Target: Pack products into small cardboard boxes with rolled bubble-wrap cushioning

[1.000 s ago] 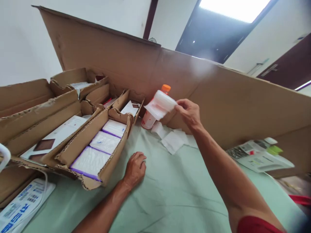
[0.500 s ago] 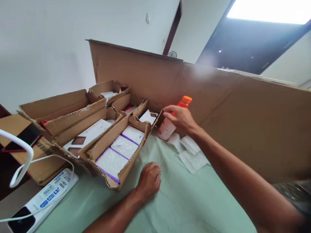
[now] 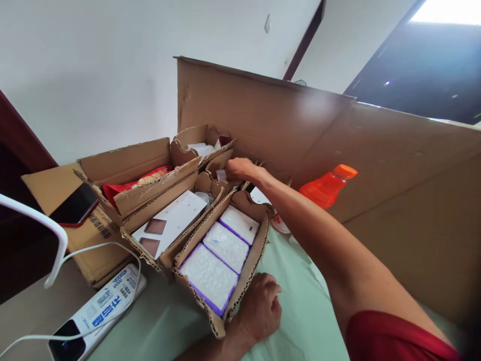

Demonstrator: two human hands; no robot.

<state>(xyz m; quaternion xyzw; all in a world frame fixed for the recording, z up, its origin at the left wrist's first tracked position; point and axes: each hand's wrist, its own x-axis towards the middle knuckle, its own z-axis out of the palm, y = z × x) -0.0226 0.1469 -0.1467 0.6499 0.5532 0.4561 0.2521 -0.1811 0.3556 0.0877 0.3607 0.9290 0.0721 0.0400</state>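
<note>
My right hand (image 3: 242, 169) reaches down into a small cardboard box (image 3: 220, 159) at the back, its fingertips hidden below the rim. Beside those fingers shows a bit of clear plastic (image 3: 221, 175). My left hand (image 3: 263, 306) lies on the green cloth (image 3: 296, 281), fingers curled in and nothing visible in them. Next to it stands a cardboard box (image 3: 259, 250) with three white packs with purple edges (image 3: 225, 245). Past my right forearm is a bottle with an orange cap (image 3: 325, 188), its lower part mostly covered by the arm.
Further left, one open box holds a white card (image 3: 171, 220) and another a red packet (image 3: 139, 183). A white power bank-like device (image 3: 99, 313) with a white cable lies at the lower left. A tall cardboard panel (image 3: 263, 110) stands behind.
My right hand has moved left from beside the bottle into the small back box. The view has shifted, so things sit further right. My left hand stays on the cloth.
</note>
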